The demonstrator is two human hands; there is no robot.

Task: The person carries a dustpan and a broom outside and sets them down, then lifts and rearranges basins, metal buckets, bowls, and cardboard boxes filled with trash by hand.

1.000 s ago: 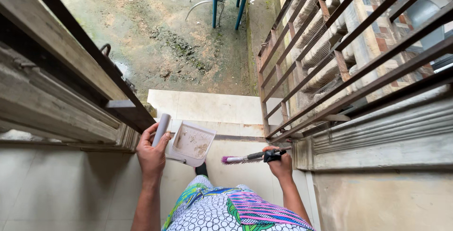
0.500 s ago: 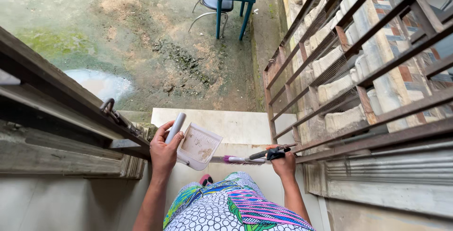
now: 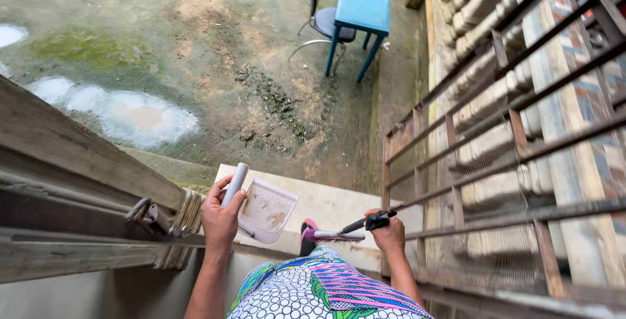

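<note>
Grey dustpan (image 3: 266, 209), holding dirt, gripped in left hand (image 3: 220, 218); right hand (image 3: 389, 233) grasps brush (image 3: 339, 233) at doorstep (image 3: 339, 205) edge; tipping out seems due.

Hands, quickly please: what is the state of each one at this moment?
Left hand: closed around the grey handle of the white plastic dustpan.
Right hand: closed on the dark handle of the small brush with pink bristles.

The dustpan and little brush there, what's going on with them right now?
A person stands in a doorway above a tiled step. The left hand grips the handle of a white dustpan with some dirt in it. The right hand holds a small brush with pink bristles. Outside are wet ground, a blue table and a chair.
</note>
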